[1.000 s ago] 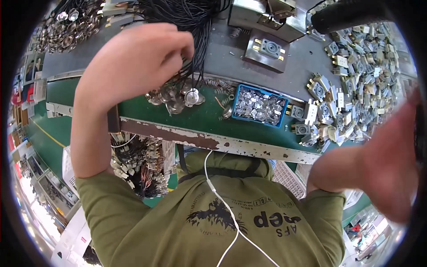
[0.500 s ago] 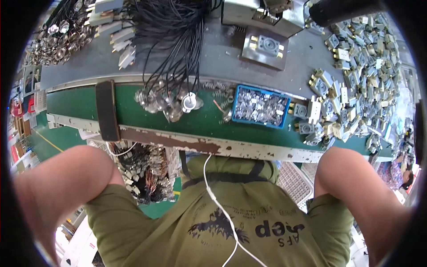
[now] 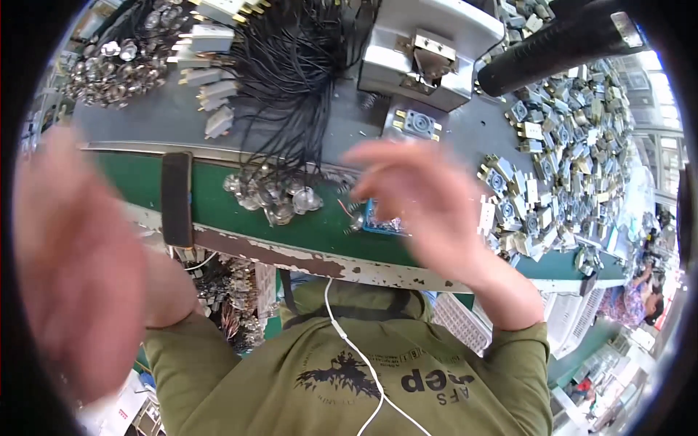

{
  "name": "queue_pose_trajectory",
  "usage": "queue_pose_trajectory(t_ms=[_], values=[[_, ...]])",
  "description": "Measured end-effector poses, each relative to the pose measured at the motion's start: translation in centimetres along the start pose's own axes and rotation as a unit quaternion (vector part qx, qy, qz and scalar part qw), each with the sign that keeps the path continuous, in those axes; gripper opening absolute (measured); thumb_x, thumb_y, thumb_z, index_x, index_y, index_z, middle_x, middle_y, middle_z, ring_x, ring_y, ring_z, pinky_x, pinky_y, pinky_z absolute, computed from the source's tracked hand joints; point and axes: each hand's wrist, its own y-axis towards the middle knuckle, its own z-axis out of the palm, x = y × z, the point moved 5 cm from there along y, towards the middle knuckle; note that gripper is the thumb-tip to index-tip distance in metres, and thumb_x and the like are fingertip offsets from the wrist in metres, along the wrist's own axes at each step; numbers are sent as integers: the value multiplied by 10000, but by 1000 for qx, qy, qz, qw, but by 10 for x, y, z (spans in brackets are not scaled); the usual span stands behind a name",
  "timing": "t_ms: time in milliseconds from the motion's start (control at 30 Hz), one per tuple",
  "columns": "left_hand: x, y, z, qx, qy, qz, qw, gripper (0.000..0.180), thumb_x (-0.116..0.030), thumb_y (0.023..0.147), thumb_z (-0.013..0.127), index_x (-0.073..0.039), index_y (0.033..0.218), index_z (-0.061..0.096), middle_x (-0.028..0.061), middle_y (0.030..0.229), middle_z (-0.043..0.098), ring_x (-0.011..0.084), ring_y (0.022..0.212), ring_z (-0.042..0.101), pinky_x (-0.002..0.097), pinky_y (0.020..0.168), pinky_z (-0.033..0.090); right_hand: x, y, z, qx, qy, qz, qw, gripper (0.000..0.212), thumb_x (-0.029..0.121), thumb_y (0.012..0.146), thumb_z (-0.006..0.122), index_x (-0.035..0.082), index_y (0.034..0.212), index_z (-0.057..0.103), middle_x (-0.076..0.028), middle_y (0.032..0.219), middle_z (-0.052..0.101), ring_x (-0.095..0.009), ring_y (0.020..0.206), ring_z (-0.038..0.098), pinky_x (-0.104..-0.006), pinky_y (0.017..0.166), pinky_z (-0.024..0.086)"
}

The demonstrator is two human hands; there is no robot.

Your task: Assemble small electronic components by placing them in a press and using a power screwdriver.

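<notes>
My right hand is over the blue tray of small shiny pieces and hides most of it. Its fingers are blurred but stretched to the left and apart, and I see nothing between them. Just beyond it, a grey block with a round face and brass pins sits on a metal fixture. My left hand is raised close at the left edge, large and smeared by motion, so its fingers cannot be made out. It touches nothing that I can see.
Black wires run from grey plugs to clear cup-shaped ends on the green bench strip. A metal machine and a black tube stand behind. Grey blocks heap at right, shiny round parts at far left.
Both hands have come into view: the right over the blue tray, the left up close at the left side. The view has shifted, showing more of the machine. A white-rimmed cup among the wire ends no longer shows.
</notes>
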Motion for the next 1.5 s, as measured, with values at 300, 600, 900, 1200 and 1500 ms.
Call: queue_pose_trajectory(t_ms=[300, 600, 900, 1200, 1500], values=[[106, 47, -3, -170, 305, -6, 937, 377, -68, 1023, 586, -6, 1387, 509, 58, 940, 618, 75, 756, 514, 210, 670, 420, -76, 32, 87, 140, -54, 201, 968, 286, 253, 1012, 651, -19, 1100, 644, -81, 650, 671, -152, 600, 665, -327, 612, 533], [171, 69, -13, -85, 492, -39, 866, 168, -137, 959, 713, -85, 1100, 637, 74, 853, 708, 236, 796, 690, 345, 714, 524, -7, 19, -35, 46, -393, -38, 918, 252, 129, 973, 666, 60, 1213, 697, -193, 734, 650, -375, 655, 649, -411, 597, 502], [198, 81, -25, -16, 592, 28, 805, 173, -162, 907, 749, -90, 1015, 635, 75, 842, 703, 290, 834, 684, 392, 771, 531, -39, -23, -30, -7, -294, 82, 952, 266, 197, 985, 672, 86, 1219, 732, -178, 645, 632, -353, 512, 607, -416, 520, 488], [186, 98, 46, 11, 548, 42, 835, 228, -67, 780, 832, -74, 956, 689, 65, 914, 704, 280, 837, 682, 378, 759, 541, -50, -20, -66, -27, -341, 52, 938, 404, 118, 901, 783, 101, 1289, 671, -114, 880, 702, -193, 699, 669, -330, 642, 537], [241, 106, 62, 105, 526, -5, 844, 124, -110, 850, 734, -53, 927, 654, 76, 873, 660, 272, 823, 687, 390, 729, 560, -62, -56, -64, -140, -140, 78, 977, 436, -62, 870, 787, -3, 1269, 622, -94, 1121, 696, -126, 975, 698, -281, 873, 575]])
